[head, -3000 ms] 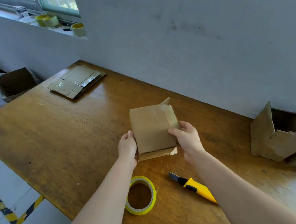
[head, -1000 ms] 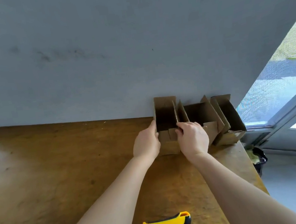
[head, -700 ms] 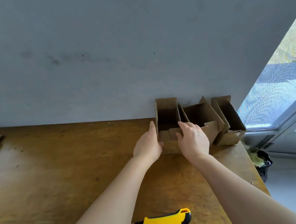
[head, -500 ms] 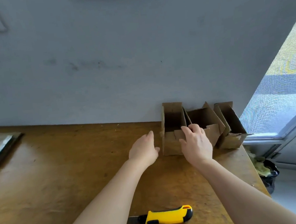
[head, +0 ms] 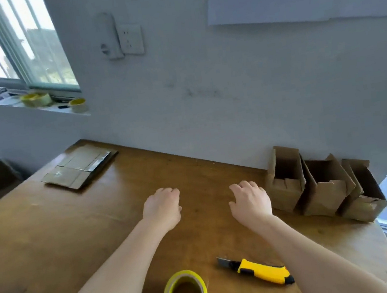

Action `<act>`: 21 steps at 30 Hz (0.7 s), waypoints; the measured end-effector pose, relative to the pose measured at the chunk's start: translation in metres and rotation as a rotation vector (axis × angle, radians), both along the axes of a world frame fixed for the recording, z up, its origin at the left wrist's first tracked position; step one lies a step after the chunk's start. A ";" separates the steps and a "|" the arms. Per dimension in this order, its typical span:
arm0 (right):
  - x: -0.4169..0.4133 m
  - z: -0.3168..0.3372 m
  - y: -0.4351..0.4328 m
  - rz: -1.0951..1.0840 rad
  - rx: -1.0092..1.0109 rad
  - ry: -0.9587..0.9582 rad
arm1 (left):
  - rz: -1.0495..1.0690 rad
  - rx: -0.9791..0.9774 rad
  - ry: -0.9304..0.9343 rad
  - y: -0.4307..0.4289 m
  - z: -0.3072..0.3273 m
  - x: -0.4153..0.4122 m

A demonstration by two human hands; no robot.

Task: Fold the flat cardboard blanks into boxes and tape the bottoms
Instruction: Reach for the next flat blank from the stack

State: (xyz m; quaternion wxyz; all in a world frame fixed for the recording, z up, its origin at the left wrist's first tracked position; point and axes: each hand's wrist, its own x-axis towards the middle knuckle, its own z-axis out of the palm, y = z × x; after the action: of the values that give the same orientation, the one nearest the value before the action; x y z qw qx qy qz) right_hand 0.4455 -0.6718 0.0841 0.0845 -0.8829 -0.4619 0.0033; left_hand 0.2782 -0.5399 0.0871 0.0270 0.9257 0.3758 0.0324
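Worktable (head: 52, 238) by the clock
Cardboard blanks (head: 79, 167) are stacked at ten o'clock, three folded boxes (head: 320, 186) ranged along the wall (head: 205, 95) at two, a tape roll (head: 182, 276) at six, a utility knife (head: 260, 271) at five.

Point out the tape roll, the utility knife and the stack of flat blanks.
tape roll (head: 182, 274): head view, on the far side of its yellow rim.
utility knife (head: 263, 271): head view, on the yellow handle.
stack of flat blanks (head: 79, 167): head view, on the top blank's face.
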 end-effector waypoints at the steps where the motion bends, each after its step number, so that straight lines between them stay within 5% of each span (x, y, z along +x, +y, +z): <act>1: -0.013 0.001 0.009 0.033 -0.012 -0.011 | 0.026 0.009 -0.001 0.007 -0.001 -0.017; 21: -0.287 -0.010 0.223 0.316 -0.092 -0.130 | 0.201 0.004 0.068 0.184 -0.017 -0.306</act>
State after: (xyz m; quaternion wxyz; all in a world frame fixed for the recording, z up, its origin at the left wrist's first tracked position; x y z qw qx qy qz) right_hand 0.1580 -0.4492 0.0740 0.0124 -0.8005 -0.5989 -0.0194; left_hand -0.0275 -0.3558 0.0697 0.0089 0.8841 0.4672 0.0041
